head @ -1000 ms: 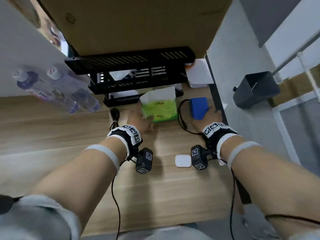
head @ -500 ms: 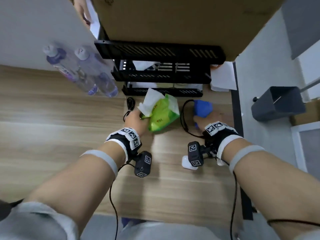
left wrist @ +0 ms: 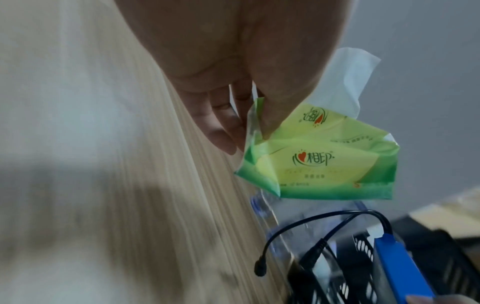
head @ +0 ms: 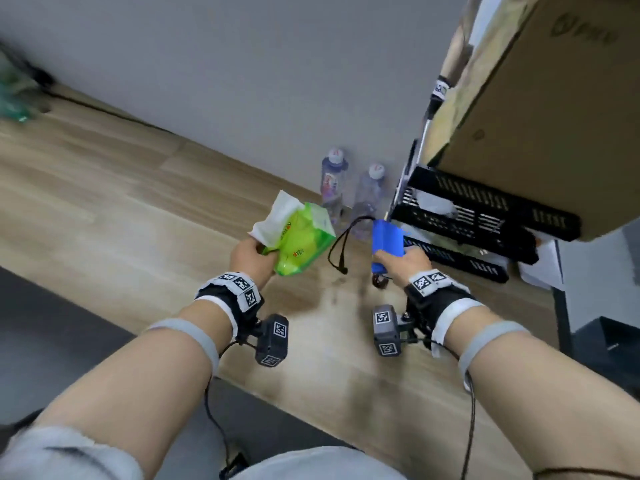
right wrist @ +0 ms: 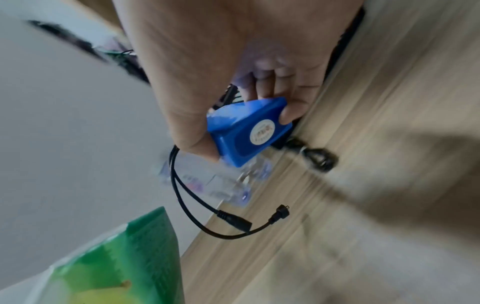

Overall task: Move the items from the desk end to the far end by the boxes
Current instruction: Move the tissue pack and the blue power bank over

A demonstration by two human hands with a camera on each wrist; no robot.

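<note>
My left hand pinches one end of a green tissue pack and holds it in the air above the wooden desk; a white tissue sticks out of its top. The left wrist view shows the tissue pack hanging from my thumb and fingers. My right hand grips a blue battery pack, also lifted, with a black cable dangling from it. In the right wrist view the battery pack sits between thumb and fingertips, and its cable ends in two plugs.
Two clear water bottles stand against the grey wall. A black tiered rack sits at the right under a large cardboard box. A dark cable and blurred green things lie at the desk's far left.
Both hands have lifted the tissue pack and the battery pack off the desk. The head view has swung left, so the rack and box now sit at the right. The small white case is out of sight.
</note>
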